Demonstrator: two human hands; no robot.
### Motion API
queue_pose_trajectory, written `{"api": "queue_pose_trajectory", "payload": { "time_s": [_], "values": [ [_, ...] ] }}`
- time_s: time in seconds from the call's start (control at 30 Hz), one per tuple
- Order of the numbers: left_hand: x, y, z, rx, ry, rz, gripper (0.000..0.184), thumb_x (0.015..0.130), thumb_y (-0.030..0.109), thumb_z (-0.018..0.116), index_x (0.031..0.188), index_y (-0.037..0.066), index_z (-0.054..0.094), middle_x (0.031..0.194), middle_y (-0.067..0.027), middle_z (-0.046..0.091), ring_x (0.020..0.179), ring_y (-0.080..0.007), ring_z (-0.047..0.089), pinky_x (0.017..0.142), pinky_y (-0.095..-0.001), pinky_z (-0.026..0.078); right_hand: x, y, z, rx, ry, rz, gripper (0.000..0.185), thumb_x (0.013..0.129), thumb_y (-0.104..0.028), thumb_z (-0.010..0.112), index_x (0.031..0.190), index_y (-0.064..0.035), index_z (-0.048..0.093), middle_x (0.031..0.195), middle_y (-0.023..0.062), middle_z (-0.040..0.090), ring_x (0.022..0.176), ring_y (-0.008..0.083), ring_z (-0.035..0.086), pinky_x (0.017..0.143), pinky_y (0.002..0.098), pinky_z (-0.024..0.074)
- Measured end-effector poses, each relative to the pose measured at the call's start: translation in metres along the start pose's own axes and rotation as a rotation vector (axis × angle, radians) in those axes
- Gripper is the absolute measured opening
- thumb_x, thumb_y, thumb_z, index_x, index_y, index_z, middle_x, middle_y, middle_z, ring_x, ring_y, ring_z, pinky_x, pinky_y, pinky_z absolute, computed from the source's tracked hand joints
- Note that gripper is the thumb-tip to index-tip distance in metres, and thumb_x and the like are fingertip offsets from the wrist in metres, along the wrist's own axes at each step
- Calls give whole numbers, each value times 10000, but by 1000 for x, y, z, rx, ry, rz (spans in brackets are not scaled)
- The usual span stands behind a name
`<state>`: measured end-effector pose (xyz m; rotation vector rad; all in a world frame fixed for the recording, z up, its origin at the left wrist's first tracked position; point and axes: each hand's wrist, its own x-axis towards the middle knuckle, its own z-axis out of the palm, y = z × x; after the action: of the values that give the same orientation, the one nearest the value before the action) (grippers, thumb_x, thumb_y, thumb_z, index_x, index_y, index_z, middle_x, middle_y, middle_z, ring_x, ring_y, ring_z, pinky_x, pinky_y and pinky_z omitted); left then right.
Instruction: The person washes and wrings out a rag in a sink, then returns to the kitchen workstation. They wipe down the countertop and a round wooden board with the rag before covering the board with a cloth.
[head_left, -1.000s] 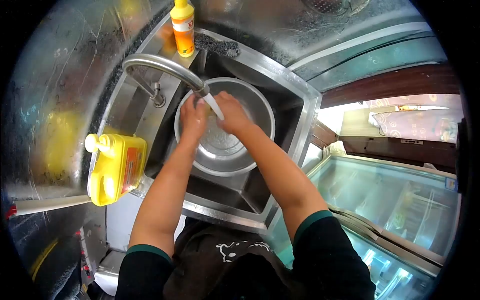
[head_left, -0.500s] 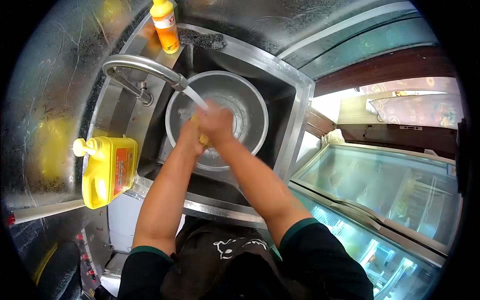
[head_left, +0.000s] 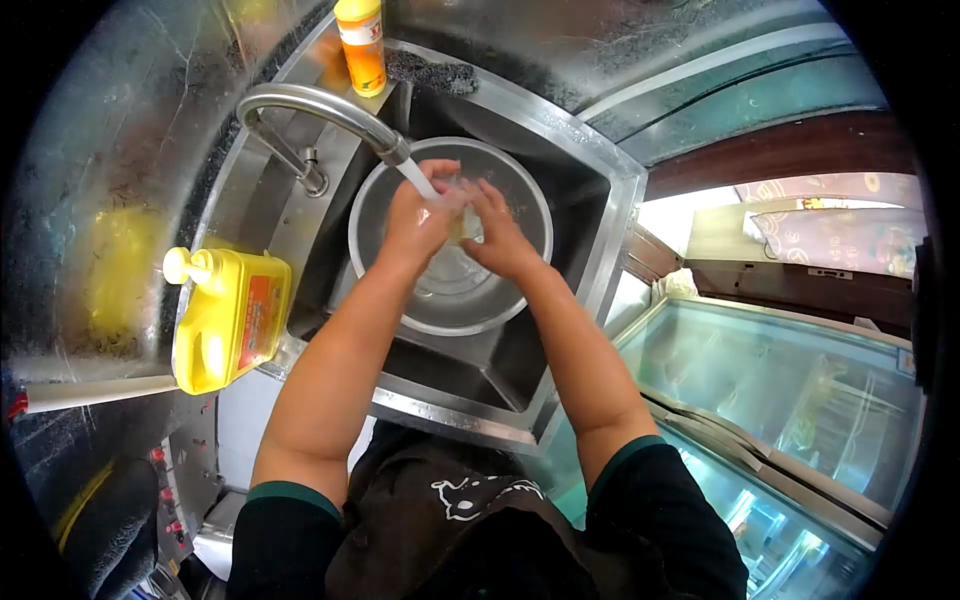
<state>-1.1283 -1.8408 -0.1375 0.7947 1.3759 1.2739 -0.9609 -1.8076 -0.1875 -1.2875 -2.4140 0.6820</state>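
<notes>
Water from the curved metal faucet (head_left: 335,115) runs down onto my left hand (head_left: 418,220), over a round metal basin (head_left: 545,250) in the sink. A pale yellowish thing (head_left: 466,224), partly hidden and blurred, is between my hands. My left hand curls round it from the left side. My right hand (head_left: 498,236) holds it from the right, with the fingers bent and slightly apart. Shallow water (head_left: 450,275) shows in the basin below.
A yellow pump jug (head_left: 230,320) stands at the sink's left edge. An orange and yellow bottle (head_left: 362,50) stands behind the faucet, beside a dark scrubber (head_left: 432,73). Glass-topped cases (head_left: 770,390) are on the right, near a patterned bag (head_left: 840,238).
My hands were pressed together round the yellow thing lower in the basin; they have moved up and right, and apart, with it less visible between them. The whole view has shifted slightly.
</notes>
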Motion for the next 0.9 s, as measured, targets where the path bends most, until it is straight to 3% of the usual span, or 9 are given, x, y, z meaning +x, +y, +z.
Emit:
{"api": "queue_pose_trajectory", "payload": {
  "time_s": [0.07, 0.2, 0.3, 0.4, 0.57, 0.67, 0.73, 0.8, 0.9],
  "values": [
    [1, 12, 10, -237, 6, -143, 425, 793, 55, 676, 1197, -12, 563, 980, -119, 629, 870, -197, 632, 745, -307, 518, 2, -12, 9, 560, -44, 48, 602, 776, -180, 751, 1316, -71, 510, 1393, 199, 441, 1276, 364, 448, 1051, 417, 391],
    [-14, 71, 1, -608, 27, -118, 395, 817, -7, 662, 1177, -69, 511, 951, -151, 647, 881, -242, 675, 767, -331, 555, -1, 23, 44, 463, -254, 314, 517, 879, -223, 666, 1311, -41, 448, 1179, 126, 594, 963, 268, 643, 824, 379, 522],
    [-14, 68, -29, -723, 76, -67, 309, 852, -49, 595, 1151, -49, 517, 1003, -164, 649, 967, -270, 660, 887, -408, 545, -4, -2, 11, 1301, -138, 602, 371, 926, -169, 553, 1250, -19, 455, 1158, 155, 604, 931, 282, 669, 825, 394, 544],
    [-8, 25, -53, -887, 26, -10, 283, 866, -38, 573, 1146, -32, 532, 1029, -160, 652, 1034, -283, 638, 948, -430, 516, -2, -15, 1, 1554, -52, 457, 337, 934, -139, 469, 1247, -20, 435, 1174, 182, 596, 993, 307, 663, 824, 411, 559],
    [-23, 44, -23, -1019, -130, -63, 273, 889, 15, 579, 1154, -30, 533, 1040, -162, 634, 1027, -293, 635, 975, -447, 500, -5, -17, 37, 851, 29, 191, 451, 898, -26, 558, 1310, -38, 377, 1174, 232, 566, 936, 264, 661, 772, 332, 572],
    [-31, 58, -24, -1099, -72, 1, 288, 879, 1, 590, 1155, -33, 517, 1068, -164, 612, 1008, -294, 631, 941, -447, 519, 14, -36, 9, 778, -36, 550, 434, 896, 12, 519, 1304, -36, 378, 1042, 141, 619, 810, 197, 669, 648, 298, 578],
    [-20, 33, -62, -987, 110, 108, 304, 908, 26, 583, 1197, -5, 495, 1069, -134, 593, 1047, -269, 595, 991, -484, 470, 15, -17, 11, 884, 46, 424, 340, 894, 13, 489, 1229, -22, 444, 958, 131, 623, 755, 182, 659, 606, 308, 581],
    [-19, 5, -79, -774, 332, -7, 332, 944, 117, 582, 1250, 35, 485, 1063, -138, 592, 1064, -280, 582, 972, -487, 472, 11, -26, -1, 999, 82, 356, 306, 892, 14, 471, 1196, -18, 472, 929, 122, 620, 733, 182, 652, 617, 306, 580],
    [-17, -22, -64, -835, -18, -533, 417, 975, 293, 557, 1308, 58, 470, 1113, -171, 620, 1083, -282, 598, 949, -454, 485, -4, -57, 10, 769, 78, 103, 323, 847, -68, 557, 1164, -30, 504, 913, 103, 615, 740, 182, 639, 657, 331, 546]
  ]
}}
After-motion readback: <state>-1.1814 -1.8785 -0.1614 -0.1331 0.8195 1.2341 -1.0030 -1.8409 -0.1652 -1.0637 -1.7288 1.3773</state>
